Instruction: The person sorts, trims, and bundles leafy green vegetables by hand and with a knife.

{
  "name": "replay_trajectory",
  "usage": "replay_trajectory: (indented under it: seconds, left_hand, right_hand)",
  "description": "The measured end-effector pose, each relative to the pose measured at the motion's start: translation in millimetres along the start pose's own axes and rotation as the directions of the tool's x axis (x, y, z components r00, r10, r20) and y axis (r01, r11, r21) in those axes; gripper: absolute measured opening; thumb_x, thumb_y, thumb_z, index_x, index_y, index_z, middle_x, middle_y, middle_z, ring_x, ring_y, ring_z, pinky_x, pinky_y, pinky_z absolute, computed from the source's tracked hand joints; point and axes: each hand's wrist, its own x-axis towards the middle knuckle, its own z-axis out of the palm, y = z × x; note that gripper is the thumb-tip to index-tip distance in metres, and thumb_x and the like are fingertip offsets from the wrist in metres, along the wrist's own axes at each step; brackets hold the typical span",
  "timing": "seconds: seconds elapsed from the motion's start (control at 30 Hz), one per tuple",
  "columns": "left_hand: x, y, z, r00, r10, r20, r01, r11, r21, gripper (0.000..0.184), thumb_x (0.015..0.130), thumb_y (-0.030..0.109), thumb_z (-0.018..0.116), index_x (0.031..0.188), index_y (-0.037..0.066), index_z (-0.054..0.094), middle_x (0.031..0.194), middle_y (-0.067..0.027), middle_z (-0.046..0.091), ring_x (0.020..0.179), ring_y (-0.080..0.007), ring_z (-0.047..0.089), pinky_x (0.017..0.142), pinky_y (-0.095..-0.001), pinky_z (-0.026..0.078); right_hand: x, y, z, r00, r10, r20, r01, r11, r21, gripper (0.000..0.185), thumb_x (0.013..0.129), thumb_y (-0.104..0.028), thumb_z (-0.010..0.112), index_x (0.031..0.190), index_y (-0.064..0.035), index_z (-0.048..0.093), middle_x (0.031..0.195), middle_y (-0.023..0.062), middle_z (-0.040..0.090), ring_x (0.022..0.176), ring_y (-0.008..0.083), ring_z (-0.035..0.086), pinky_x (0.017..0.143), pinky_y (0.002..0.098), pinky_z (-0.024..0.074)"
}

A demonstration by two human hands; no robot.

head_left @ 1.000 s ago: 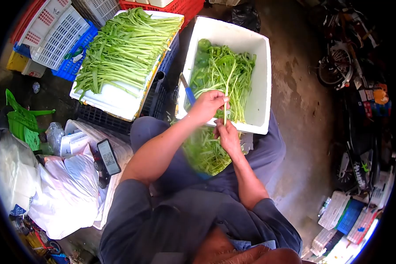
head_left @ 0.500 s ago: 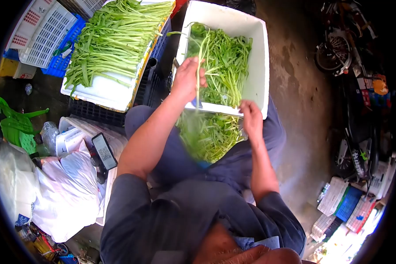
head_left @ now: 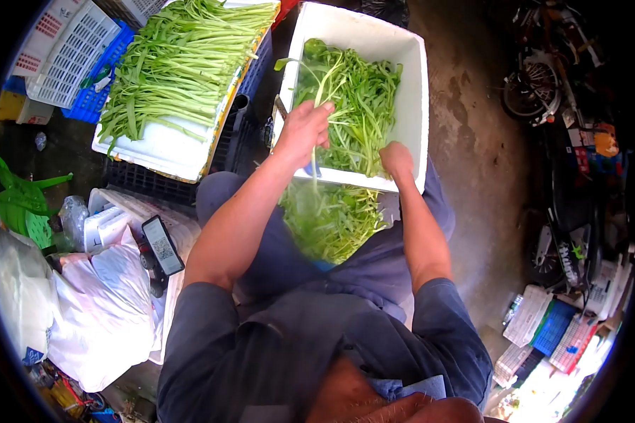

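Observation:
My left hand is closed round a long green stem over the left side of a white foam box. A blue-handled tool shows beside that hand; whether the hand touches it I cannot tell. My right hand has its fingers curled at the lower ends of the leafy greens in the box, by its near right corner; what it holds is hidden. Trimmed green pieces lie in a heap between my legs, just below the box.
At the upper left, long greens lie in rows on a white foam lid over dark crates. A phone stands by a white bag at the left. A bicycle wheel and stacked baskets are at the right.
The stem, earlier held between both hands, is now in my left hand alone, farther left. My right hand has moved right, to the greens' ends. The box appears higher in view.

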Motion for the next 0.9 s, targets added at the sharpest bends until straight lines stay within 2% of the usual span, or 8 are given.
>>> replay_trajectory:
  seconds: [0.1,0.23,0.33,0.57,0.7,0.73,0.8,0.9]
  left_hand:
    - [2,-4,2,1.0,0.002,-0.008,-0.002,1.0,0.013,0.022,0.098,0.026,0.064,0.094,0.007,0.053,0.063,0.0059,0.04,0.051,-0.0075,0.038,0.05,-0.0297,0.042]
    - [-1,-4,6,1.0,-0.023,-0.014,0.024,0.999,0.039,0.021,0.098,0.026,0.064,0.094,0.007,0.055,0.062,0.0063,0.039,0.05,-0.0073,0.038,0.049,-0.0294,0.041]
    - [1,-11,4,0.999,-0.038,-0.002,0.038,0.998,0.052,0.026,0.096,0.028,0.067,0.101,0.005,0.057,0.059,0.0066,0.038,0.048,-0.0079,0.037,0.051,-0.0298,0.042]
    - [2,-16,0,0.999,-0.044,-0.007,0.045,0.998,0.033,0.029,0.095,0.028,0.069,0.104,0.004,0.056,0.059,0.007,0.036,0.047,-0.0081,0.035,0.051,-0.0301,0.042]
    - [2,-19,-3,0.999,-0.05,-0.006,0.05,0.998,0.025,0.029,0.095,0.028,0.069,0.105,0.004,0.056,0.058,0.0071,0.036,0.047,-0.0072,0.036,0.05,-0.0296,0.042]
    - [1,-20,1,0.998,-0.061,-0.01,0.061,0.997,0.041,0.028,0.095,0.028,0.069,0.104,0.005,0.056,0.058,0.007,0.036,0.047,-0.0072,0.036,0.05,-0.0295,0.042]
    - [2,-18,7,0.998,-0.059,-0.03,0.061,0.996,0.063,0.026,0.095,0.027,0.069,0.103,0.005,0.057,0.058,0.0068,0.037,0.047,-0.0072,0.037,0.05,-0.0294,0.042]
    - [-4,-23,3,0.999,-0.051,0.017,0.05,0.998,0.033,0.022,0.097,0.026,0.067,0.099,0.005,0.059,0.057,0.0063,0.039,0.046,-0.0074,0.037,0.05,-0.0296,0.042]
  right_hand:
    - [-12,19,4,0.943,-0.143,-0.299,0.196,0.968,0.155,0.037,0.086,-0.025,0.061,0.101,0.0075,0.069,0.091,0.0253,0.071,0.08,0.04,0.069,0.074,0.0453,0.0549]
    - [-32,29,0,0.981,0.023,-0.192,0.12,0.704,0.7,0.039,0.085,-0.012,0.069,0.117,0.0089,0.063,0.08,0.012,0.068,0.059,0.0141,0.062,0.056,0.0282,0.0506]
    - [-48,33,1,0.998,0.063,-0.006,-0.027,0.511,0.859,0.052,0.085,-0.013,0.071,0.129,0.0094,0.055,0.083,0.0129,0.068,0.065,0.018,0.065,0.061,0.0323,0.0525]
    - [-98,17,-43,0.981,-0.033,-0.19,0.152,0.74,0.656,0.047,0.086,-0.009,0.069,0.129,0.005,0.058,0.081,0.0136,0.068,0.065,0.0174,0.064,0.061,0.0329,0.0534]
    - [-127,12,-65,0.935,-0.052,-0.351,0.274,0.733,0.623,0.047,0.085,-0.01,0.069,0.128,0.0064,0.058,0.098,0.0262,0.07,0.083,0.0269,0.07,0.073,0.0371,0.0543]
    - [-118,22,-46,0.907,-0.152,-0.392,0.313,0.867,0.389,0.046,0.085,-0.01,0.07,0.126,0.0069,0.058,0.102,0.0299,0.068,0.089,0.0296,0.07,0.079,0.0375,0.0532]
    - [-112,34,-36,0.935,-0.202,-0.29,0.315,0.848,0.426,0.043,0.086,-0.01,0.069,0.124,0.0068,0.058,0.1,0.028,0.069,0.09,0.0297,0.07,0.083,0.0364,0.0523]
    - [-130,30,-32,0.979,0.004,-0.204,0.144,0.694,0.705,0.041,0.087,-0.01,0.069,0.122,0.007,0.059,0.099,0.0246,0.07,0.091,0.0282,0.069,0.084,0.0365,0.0521]
